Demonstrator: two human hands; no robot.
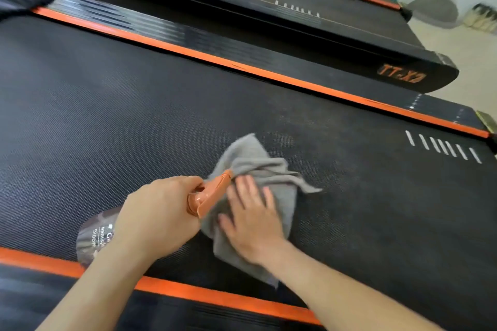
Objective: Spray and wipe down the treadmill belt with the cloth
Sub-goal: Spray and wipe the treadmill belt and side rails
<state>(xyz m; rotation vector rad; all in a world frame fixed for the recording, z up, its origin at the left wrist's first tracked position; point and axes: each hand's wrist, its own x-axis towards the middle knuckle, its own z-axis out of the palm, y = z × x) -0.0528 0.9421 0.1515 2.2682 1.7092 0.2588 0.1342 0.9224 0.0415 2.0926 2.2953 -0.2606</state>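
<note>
- Treadmill belt [134, 105], dark and textured, fills the head view. The grey cloth [250, 158] lies crumpled on it. A paler, speckled patch of belt just beyond the cloth looks like spray or dust (I cannot tell which).
- Right hand [252, 217] lies flat on the near half of the cloth, palm down, fingers straight and slightly spread. That hold presses the fabric into the belt's texture, so it drags rather than slips.
- Left hand [158, 215], just left of the cloth, is curled round the neck of the spray bottle [212, 193]. Its orange nozzle reaches over the cloth's edge, kept ready, I judge, for another squirt ahead of the wiping.
- Orange rail [242, 64] runs well beyond the cloth. White stripes [443, 146] sit to the cloth's far right, where the belt probably awaits wiping.
</note>
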